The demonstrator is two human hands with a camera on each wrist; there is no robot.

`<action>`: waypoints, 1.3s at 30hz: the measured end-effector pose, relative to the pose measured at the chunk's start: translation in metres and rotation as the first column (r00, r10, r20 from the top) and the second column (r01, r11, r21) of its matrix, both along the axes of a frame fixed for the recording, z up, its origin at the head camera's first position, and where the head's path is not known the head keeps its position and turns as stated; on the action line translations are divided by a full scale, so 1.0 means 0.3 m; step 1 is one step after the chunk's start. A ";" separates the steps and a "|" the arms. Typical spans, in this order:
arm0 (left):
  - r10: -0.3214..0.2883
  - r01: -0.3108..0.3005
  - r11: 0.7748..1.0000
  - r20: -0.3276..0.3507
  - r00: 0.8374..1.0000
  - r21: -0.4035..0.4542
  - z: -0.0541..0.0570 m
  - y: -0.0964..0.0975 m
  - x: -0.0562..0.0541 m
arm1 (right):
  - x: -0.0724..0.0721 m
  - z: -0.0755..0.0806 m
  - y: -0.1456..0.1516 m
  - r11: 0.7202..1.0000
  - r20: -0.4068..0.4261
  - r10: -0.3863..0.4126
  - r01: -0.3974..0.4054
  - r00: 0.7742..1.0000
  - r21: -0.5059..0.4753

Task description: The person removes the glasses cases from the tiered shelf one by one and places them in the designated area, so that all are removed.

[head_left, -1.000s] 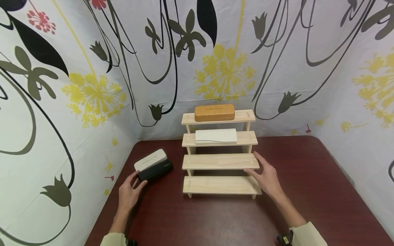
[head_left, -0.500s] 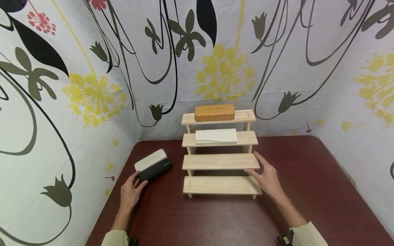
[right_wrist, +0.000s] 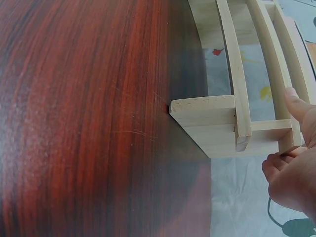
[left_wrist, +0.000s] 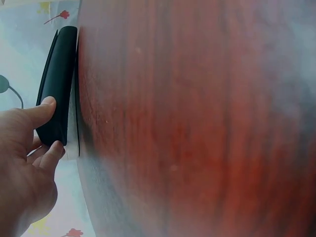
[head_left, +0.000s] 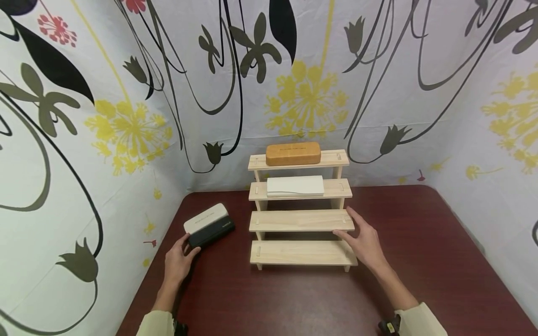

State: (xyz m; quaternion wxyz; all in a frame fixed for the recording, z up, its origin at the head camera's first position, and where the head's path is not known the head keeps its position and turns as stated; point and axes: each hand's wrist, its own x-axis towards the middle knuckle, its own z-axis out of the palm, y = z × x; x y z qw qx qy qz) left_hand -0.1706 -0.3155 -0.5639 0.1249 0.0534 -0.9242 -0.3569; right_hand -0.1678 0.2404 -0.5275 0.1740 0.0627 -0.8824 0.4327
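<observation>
My left hand (head_left: pixel 177 262) pinches the near end of a black glasses case (head_left: pixel 211 230) at the table's left, thumb and fingers on opposite sides of it in the left wrist view. Right beside that case, on its far side, lies a white glasses case (head_left: pixel 206 218). A four-tier wooden display rack (head_left: pixel 302 252) stands mid-table. At its right end my right hand (head_left: pixel 366 245) holds the third board from the top, thumb along the front edge and fingers behind. The right wrist view shows the thumb and curled fingers about the end of that board (right_wrist: pixel 276 74).
An orange-brown glasses case (head_left: pixel 293 154) rests on the rack's top board. One board lower lies a flat white case (head_left: pixel 295 186). The dark red table (head_left: pixel 302 303) backs onto a flower-print cloth (head_left: pixel 378 93), which hangs on both sides too.
The black case has tipped slightly in my left hand, its lettered face turning more upward and its far end shifting a little left. My right hand and the rack have kept still.
</observation>
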 end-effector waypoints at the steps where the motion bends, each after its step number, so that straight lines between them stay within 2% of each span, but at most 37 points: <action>1: -0.002 0.002 1.000 0.003 1.000 -0.004 0.002 0.000 -0.002 | -0.001 0.000 0.000 1.000 -0.001 -0.001 0.001 1.000 0.001; 14: -0.031 0.030 0.999 -0.011 0.999 -0.036 0.005 -0.005 -0.032 | 0.000 0.004 0.004 0.999 0.019 0.017 -0.016 1.000 -0.035; 22: -0.027 0.023 0.997 -0.058 0.998 -0.071 0.001 -0.003 -0.039 | -0.001 -0.003 0.003 0.999 0.012 0.022 -0.022 1.000 -0.037; 30: -0.025 0.024 0.998 -0.025 0.999 -0.057 0.000 -0.014 -0.045 | -0.002 -0.002 0.002 0.999 0.010 0.025 -0.025 1.000 -0.039; 39: -0.023 0.021 0.999 -0.047 0.999 -0.039 0.000 -0.010 -0.046 | -0.001 -0.004 0.005 0.999 0.015 0.020 -0.019 1.000 -0.034</action>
